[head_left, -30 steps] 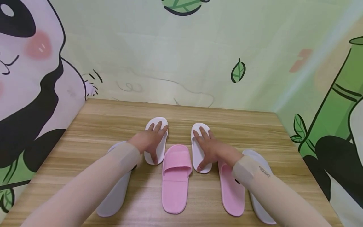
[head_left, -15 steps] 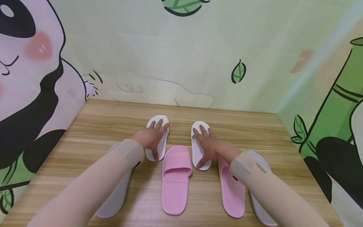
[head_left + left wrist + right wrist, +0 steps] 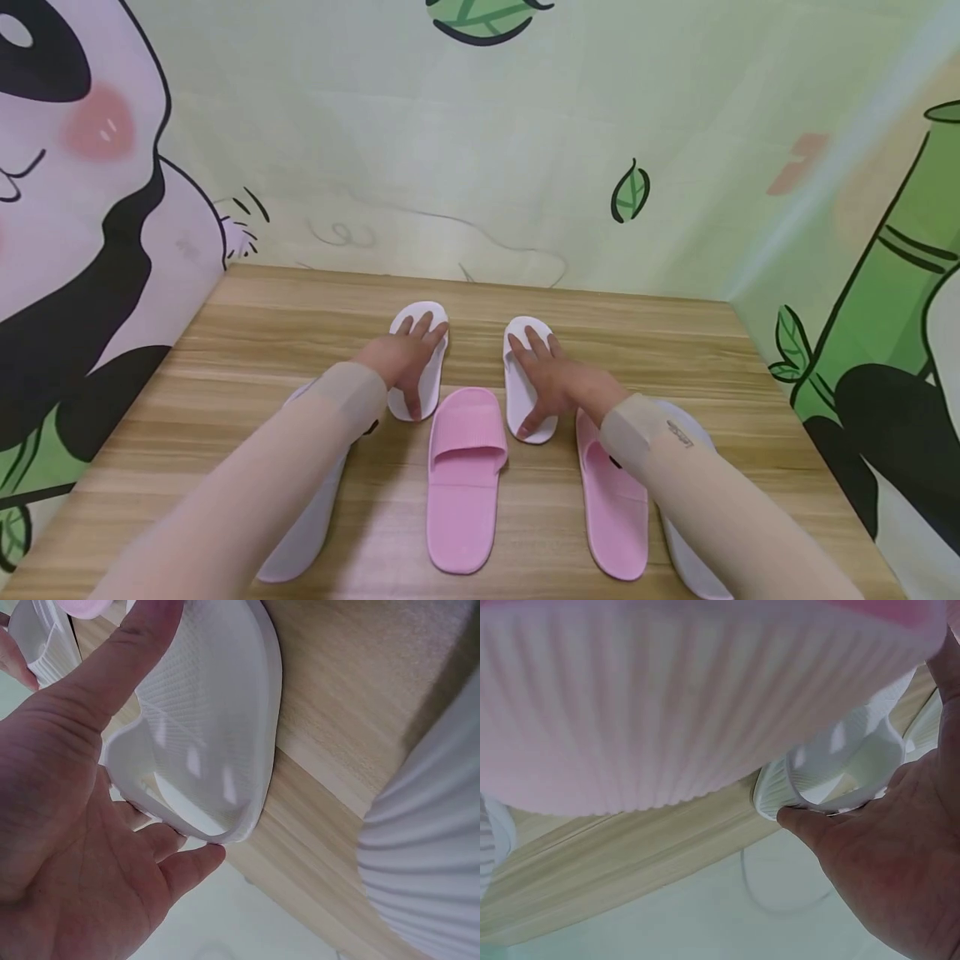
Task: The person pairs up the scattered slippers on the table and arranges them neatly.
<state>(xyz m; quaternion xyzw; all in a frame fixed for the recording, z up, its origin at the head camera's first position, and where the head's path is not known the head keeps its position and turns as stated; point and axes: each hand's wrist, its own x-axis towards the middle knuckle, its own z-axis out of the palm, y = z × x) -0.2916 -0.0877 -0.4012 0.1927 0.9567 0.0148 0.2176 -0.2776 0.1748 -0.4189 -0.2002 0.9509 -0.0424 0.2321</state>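
My left hand (image 3: 401,358) rests on a small white slipper (image 3: 432,379) left of centre, fingers spread over its strap end and thumb at its heel. In the left wrist view, the fingertips touch the strap edge of this white slipper (image 3: 217,697). My right hand (image 3: 551,379) lies in the same way on the matching white slipper (image 3: 517,385), fingers on the strap and thumb near the heel. A pink slipper (image 3: 461,525) sits between the two, nearer to me. Another pink slipper (image 3: 618,525) lies partly beneath my right wrist.
A larger pale slipper (image 3: 303,533) lies under my left forearm, and its mate (image 3: 678,550) lies under the right one. All stand on a wood-grain surface (image 3: 300,292). Behind rises a pale green printed wall (image 3: 450,150), with a panda and bamboo at the sides.
Both small white slippers have slid a little away from me towards the wall, under my hands. The left one has also shifted slightly right. The pink and larger slippers stay in place.
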